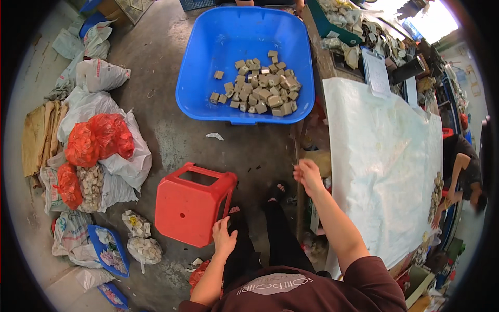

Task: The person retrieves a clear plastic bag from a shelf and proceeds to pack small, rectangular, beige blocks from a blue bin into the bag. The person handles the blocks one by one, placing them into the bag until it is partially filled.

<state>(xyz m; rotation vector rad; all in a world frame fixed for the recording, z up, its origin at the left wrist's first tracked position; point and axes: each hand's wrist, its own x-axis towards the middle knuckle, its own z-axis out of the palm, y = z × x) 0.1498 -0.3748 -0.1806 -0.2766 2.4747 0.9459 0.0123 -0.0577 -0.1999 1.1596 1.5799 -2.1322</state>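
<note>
My left hand (224, 238) is beside the near right edge of a red plastic stool (182, 213). Its fingers are partly spread, and I cannot tell whether they touch the stool. To the right, my right hand (309, 176) is raised near the edge of a covered table, thumb and fingers pinched. Something thin and tiny may be at the fingertips, too small to name. Farther off, a big blue tub (208, 106) holds a heap of small greyish-brown blocks (262, 88).
A pale plastic sheet (382, 171) covers the table on my right, with a clipboard (375, 72) at its far end. Along the left lie white sacks (99, 75) and red bags (99, 140). Another person's arm (457, 171) shows far right. A white scrap (214, 136) lies on the floor.
</note>
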